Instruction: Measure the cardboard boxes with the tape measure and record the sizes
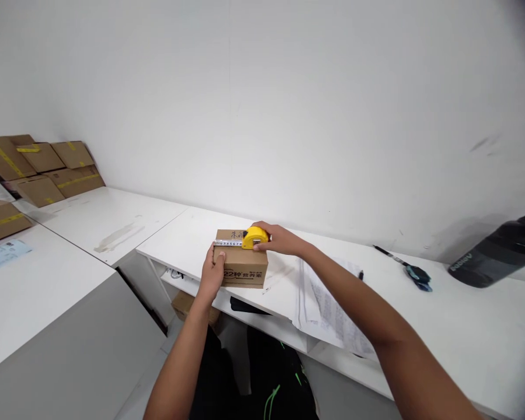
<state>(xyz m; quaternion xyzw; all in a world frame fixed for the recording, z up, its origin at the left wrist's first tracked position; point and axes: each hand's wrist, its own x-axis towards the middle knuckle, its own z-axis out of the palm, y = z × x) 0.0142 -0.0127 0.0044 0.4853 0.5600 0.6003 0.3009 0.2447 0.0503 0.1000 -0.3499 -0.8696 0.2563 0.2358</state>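
Observation:
A small brown cardboard box (245,269) stands on the white table (441,326) near its front edge. My left hand (213,271) grips the box's left end, thumb on top pinning the end of a tape blade (228,243). The blade runs along the box's top edge to a yellow tape measure (254,237). My right hand (276,238) is closed around the tape measure's case at the box's right top corner.
Printed paper sheets (328,309) hang over the table edge right of the box. A black pen (387,253) and a dark tool (420,276) lie farther right, beside a black roll (499,252). Flattened cardboard boxes (39,169) pile up at far left.

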